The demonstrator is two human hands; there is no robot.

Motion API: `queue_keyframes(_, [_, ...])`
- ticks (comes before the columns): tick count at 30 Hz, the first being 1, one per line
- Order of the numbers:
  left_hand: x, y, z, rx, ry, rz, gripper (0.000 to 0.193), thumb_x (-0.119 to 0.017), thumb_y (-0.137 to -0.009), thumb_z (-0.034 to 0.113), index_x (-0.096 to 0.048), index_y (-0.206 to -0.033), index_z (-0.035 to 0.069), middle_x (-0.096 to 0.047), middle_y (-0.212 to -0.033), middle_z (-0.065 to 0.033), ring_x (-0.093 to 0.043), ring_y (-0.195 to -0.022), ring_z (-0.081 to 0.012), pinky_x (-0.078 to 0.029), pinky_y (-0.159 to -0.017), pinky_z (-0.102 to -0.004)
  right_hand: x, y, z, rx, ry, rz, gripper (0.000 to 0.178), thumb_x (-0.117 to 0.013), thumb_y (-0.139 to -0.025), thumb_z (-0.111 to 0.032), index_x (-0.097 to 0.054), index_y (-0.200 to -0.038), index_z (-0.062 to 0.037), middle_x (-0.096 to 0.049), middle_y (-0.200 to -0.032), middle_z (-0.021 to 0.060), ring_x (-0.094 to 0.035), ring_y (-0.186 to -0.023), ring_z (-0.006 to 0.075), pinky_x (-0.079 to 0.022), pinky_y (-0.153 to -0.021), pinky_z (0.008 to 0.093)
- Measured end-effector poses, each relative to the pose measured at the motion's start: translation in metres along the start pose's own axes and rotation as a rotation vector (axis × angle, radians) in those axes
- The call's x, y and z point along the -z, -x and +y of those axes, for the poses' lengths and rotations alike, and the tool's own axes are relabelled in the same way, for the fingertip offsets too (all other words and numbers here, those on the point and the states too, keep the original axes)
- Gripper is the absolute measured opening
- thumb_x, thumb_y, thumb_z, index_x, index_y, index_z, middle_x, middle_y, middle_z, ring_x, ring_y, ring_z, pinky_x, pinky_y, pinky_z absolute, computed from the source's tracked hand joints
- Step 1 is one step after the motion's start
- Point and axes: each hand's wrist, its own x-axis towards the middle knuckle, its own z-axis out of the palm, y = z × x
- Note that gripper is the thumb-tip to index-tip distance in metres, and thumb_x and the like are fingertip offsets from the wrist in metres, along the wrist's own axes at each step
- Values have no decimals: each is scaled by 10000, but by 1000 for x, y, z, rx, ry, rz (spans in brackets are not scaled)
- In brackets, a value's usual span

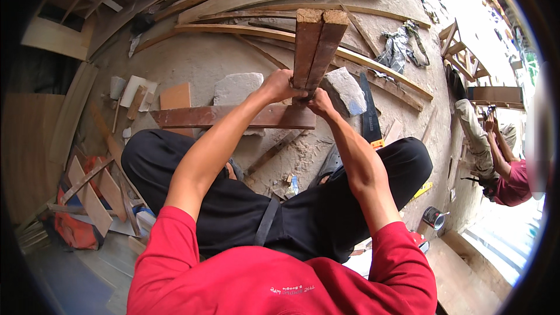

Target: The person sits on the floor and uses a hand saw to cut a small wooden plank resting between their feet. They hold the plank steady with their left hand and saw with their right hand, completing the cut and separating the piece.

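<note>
Head: hands [298, 94] grip slats [315, 44], w/ plank [233, 116] below.

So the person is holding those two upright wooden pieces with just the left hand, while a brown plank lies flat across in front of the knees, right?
Not quite. Both hands hold them: the left hand and the right hand grip the base of the two upright wooden pieces together, as the head view shows. The rest stands: the brown plank lies flat across in front of the knees.
</note>
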Motion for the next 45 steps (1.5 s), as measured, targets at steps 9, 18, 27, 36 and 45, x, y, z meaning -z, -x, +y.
queue_keyframes(9, [-30, -40, -41, -80, 73, 15, 383, -814, -668, 383, -726, -920, 109, -707, -894, -156, -674, -846, -343, -528, -741, -414, 3, -18, 33, -14, -51, -95, 371, -764, -755, -239, -673, -1055, -41, -683, -1012, 209, -658, -956, 366, -508, -787, 421])
queue_keyframes(18, [-46, -57, -38, -87, 92, 22, 353, -813, -670, 351, -726, -917, 113, -705, -868, -154, -677, -812, -336, -526, -717, -410, 25, -18, 58, -105, 76, -267, 450, -736, -750, -168, -608, -1167, -60, -677, -1047, 188, -646, -982, 336, -494, -851, 409])
queue_keyframes(27, [-50, -61, -32, -100, 11, -21, 340, -813, -728, 274, -728, -1006, 97, -732, -936, -101, -704, -844, -226, -536, -748, -340, 6, -6, 84, -368, -307, -259, 392, -686, -798, -56, -604, -1181, -71, -674, -1037, 96, -631, -775, 201, -526, -671, 346])
queue_keyframes(36, [-41, -64, -22, -122, 110, -49, 343, -827, -686, 270, -732, -977, 114, -717, -907, -127, -687, -817, -289, -529, -729, -374, 4, -6, 120, -29, -109, -142, 423, -704, -751, -110, -616, -1161, -54, -682, -1029, 183, -658, -921, 346, -517, -808, 379])
queue_keyframes(45, [-3, -41, -19, -94, 99, -30, 363, -822, -735, 203, -711, -1057, 79, -731, -933, -108, -682, -824, -185, -527, -755, -329, -1, 13, 98, -124, -203, -142, 347, -705, -793, -128, -644, -1128, -58, -697, -1075, 147, -677, -959, 276, -516, -824, 361])
